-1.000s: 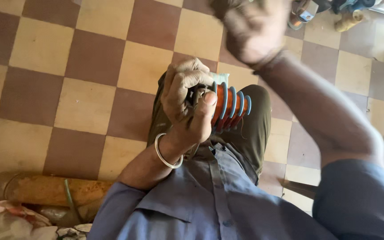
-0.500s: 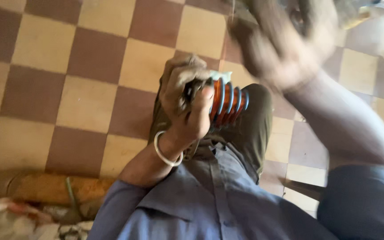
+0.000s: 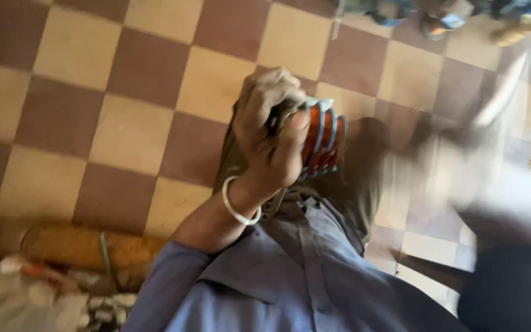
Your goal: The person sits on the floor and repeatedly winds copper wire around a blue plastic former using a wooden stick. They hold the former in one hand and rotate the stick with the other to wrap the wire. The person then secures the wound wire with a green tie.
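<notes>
Checkered floor (image 3: 124, 92), left hand (image 3: 271, 141) still gripping orange ribbed part (image 3: 321, 144), right hand (image 3: 462, 160) dropped lower, blurred, grip unclear

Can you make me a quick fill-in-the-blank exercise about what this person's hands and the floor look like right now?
1. The left hand grips a ribbed part coloured orange and ____.
2. On the left wrist sits a silver ____.
3. The floor is tiled in a brown and cream ____ pattern.
4. The right hand is too ____ to make out clearly.

Missing words: blue; bangle; checkered; blurred
</notes>
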